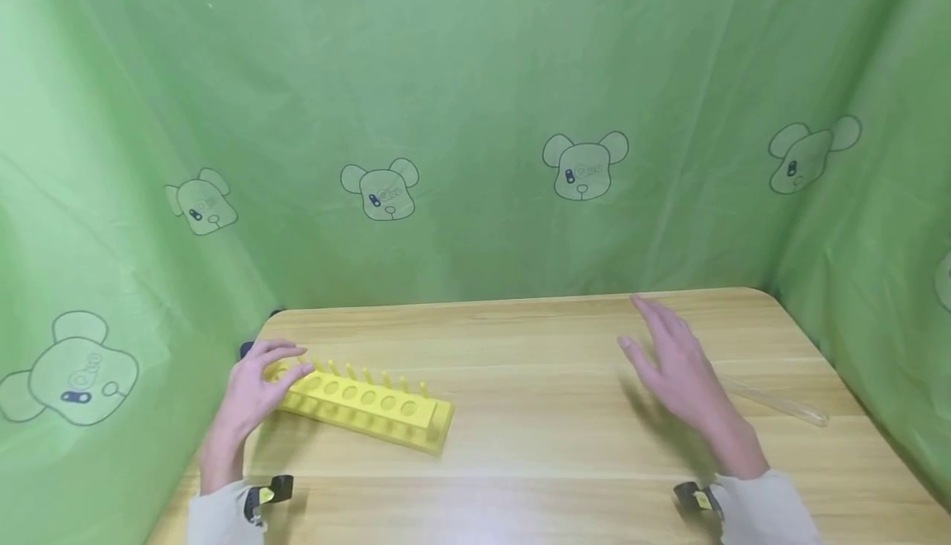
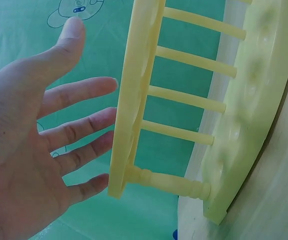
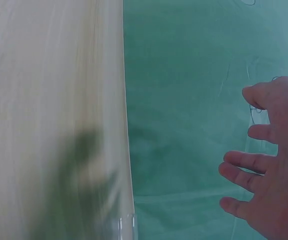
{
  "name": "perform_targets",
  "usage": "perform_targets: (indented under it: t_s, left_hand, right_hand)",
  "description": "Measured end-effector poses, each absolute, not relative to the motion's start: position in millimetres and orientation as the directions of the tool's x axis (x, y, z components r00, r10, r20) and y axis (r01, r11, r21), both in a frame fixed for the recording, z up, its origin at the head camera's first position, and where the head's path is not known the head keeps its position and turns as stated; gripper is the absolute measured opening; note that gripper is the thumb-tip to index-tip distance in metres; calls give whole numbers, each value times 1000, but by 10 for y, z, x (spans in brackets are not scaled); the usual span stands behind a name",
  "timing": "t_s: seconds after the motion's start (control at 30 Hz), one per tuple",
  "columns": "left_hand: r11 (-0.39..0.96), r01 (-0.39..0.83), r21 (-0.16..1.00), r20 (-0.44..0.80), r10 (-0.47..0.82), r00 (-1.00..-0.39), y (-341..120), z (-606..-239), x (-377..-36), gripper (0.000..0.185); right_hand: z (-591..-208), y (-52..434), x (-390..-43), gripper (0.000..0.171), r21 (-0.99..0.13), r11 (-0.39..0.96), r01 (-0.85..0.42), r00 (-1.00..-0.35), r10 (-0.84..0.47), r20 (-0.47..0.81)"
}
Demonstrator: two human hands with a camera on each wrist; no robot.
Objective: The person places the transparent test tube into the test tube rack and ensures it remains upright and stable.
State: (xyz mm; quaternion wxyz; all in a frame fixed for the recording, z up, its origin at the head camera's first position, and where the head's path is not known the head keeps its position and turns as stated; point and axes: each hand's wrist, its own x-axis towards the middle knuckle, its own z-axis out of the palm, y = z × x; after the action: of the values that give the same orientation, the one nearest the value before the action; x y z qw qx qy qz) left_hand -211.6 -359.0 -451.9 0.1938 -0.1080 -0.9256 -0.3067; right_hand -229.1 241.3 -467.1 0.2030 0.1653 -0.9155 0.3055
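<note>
I see the yellow rack point(image 1: 364, 407) near the left edge of the bench point(image 1: 550, 380), the left hand point(image 1: 256, 386) loose and empty at its end, and the right hand point(image 1: 679, 376), also holding nothing, near a clear tube point(image 1: 780, 401).

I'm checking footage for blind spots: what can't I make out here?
- Head view: yellow rack's left end, partly behind the left hand.
- Left wrist view: rack's upper end, cut off by the top edge.
- Right wrist view: most of the clear tube, below the bottom edge.
- Head view: curtain bears' lettering, too small.
</note>
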Motion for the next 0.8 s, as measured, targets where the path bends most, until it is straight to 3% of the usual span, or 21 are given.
perform_targets:
  t_s: [0.8]
  left_hand:
    - [780, 321, 536, 318, 166, -933, -3626, -4491, -2079, 51]
  right_hand:
    - [-4556, 2095, -2164, 65, -495, 740, -455, -860, -221, 460]
